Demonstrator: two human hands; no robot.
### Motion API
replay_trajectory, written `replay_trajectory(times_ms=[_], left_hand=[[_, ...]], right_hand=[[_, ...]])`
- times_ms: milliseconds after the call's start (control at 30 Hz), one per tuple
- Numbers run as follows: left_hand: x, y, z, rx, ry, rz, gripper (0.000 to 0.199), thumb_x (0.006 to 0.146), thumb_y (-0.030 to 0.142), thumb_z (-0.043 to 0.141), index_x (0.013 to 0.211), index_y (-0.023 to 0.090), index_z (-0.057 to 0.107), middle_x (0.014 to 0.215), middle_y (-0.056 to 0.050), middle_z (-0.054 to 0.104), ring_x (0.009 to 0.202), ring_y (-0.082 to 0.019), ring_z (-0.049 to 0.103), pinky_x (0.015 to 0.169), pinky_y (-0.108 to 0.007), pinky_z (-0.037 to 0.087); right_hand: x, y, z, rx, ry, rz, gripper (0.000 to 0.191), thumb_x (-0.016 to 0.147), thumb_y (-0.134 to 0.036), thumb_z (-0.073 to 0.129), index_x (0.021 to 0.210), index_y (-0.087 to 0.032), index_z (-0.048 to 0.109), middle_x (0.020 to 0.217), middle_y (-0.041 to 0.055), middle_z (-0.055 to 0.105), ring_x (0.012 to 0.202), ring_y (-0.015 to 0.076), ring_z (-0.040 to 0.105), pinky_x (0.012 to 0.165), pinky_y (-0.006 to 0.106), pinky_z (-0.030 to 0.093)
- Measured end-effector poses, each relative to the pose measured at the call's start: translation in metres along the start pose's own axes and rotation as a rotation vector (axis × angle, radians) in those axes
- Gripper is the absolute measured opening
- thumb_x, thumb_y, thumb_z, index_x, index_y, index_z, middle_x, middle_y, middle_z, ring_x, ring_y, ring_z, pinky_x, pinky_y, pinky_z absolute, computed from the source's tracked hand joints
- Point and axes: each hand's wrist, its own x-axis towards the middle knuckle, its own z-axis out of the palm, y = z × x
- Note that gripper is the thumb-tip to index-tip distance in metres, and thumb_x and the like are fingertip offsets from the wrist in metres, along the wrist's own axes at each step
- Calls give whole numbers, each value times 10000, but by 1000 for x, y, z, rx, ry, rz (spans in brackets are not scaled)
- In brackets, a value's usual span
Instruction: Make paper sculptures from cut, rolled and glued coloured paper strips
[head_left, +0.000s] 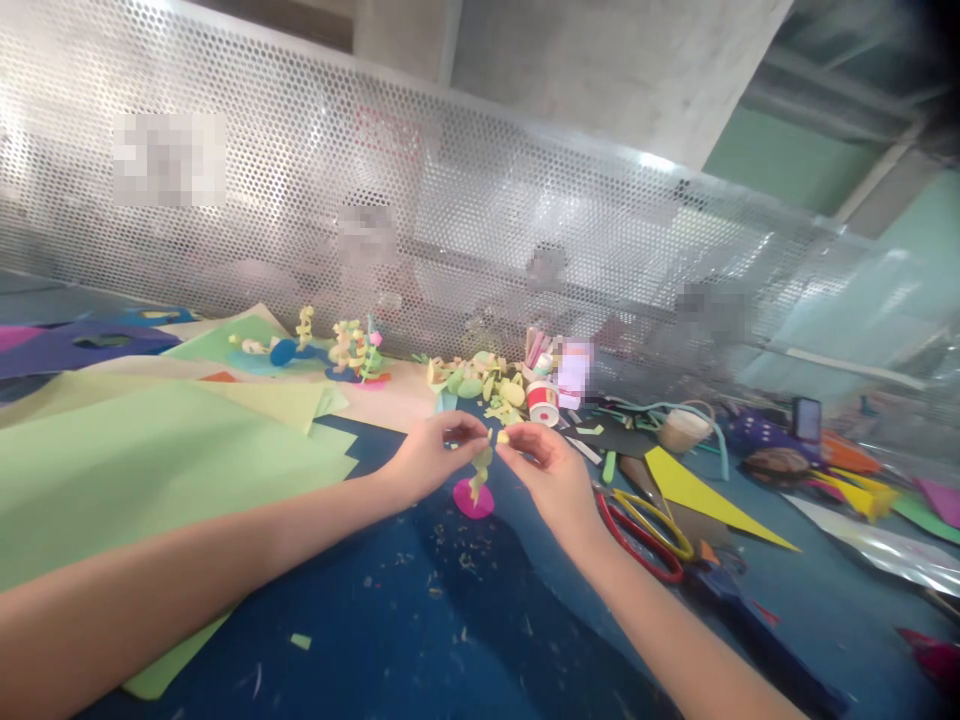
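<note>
In the middle of the view stands a small pale green-yellow twisted figure point(481, 475) on a round magenta base point(474, 500). My left hand point(442, 455) is beside its top, with thumb and fingertips pinched together at the figure's upper end. Just to the right, my right hand point(544, 465) pinches a small yellow piece point(502, 437) between thumb and forefinger. A narrow gap separates the two hands' fingertips.
Green paper sheets point(172, 470) cover the left. Behind my hands lie cut green pieces point(480, 380), a red-and-white roll point(543, 401) and paper figures point(349, 345). Red-handled scissors point(637, 540), yellow paper point(705, 495) and a cup point(684, 428) are at right. A perforated metal screen point(465, 200) stands behind.
</note>
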Motion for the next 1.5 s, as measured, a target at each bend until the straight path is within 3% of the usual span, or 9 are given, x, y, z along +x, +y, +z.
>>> replay_trajectory(times_ms=[167, 867, 1167, 1367, 1500], left_hand=[[-1, 2, 2, -5, 2, 3, 137, 767, 275, 587, 824, 153, 613, 822, -30, 634, 799, -150, 592, 786, -284, 469], [-2, 4, 2, 20, 11, 2, 96, 756, 239, 589, 783, 154, 623, 785, -28, 632, 776, -155, 590, 747, -279, 466], [4, -1, -4, -84, -94, -39, 155, 782, 288, 573, 837, 147, 606, 804, -17, 606, 787, -143, 572, 768, -271, 450], [6, -2, -6, -100, -144, -47, 183, 774, 314, 586, 845, 146, 610, 824, -26, 611, 816, -155, 567, 802, -300, 440], [3, -8, -3, -212, -154, -91, 288, 769, 285, 587, 1027, 163, 547, 920, -45, 614, 887, -161, 574, 854, -328, 425]], right_hand=[[-1, 0, 0, 23, 13, -12, 200, 691, -296, 685, 769, -209, 523, 799, 4, 608, 760, 167, 624, 689, 291, 519], [0, 3, 4, 36, -33, -63, 160, 707, -265, 675, 766, -204, 539, 800, 11, 623, 776, 168, 624, 757, 321, 510], [-2, -4, -6, 61, -67, -60, 106, 796, -304, 585, 828, -211, 545, 910, 46, 647, 872, 182, 622, 821, 345, 497], [0, -1, -8, -12, -80, -97, 148, 773, -294, 602, 897, -213, 587, 926, 42, 637, 884, 179, 607, 803, 318, 495], [1, 1, -7, -6, -79, -81, 157, 751, -301, 619, 884, -219, 599, 873, 22, 638, 827, 167, 617, 768, 306, 502]])
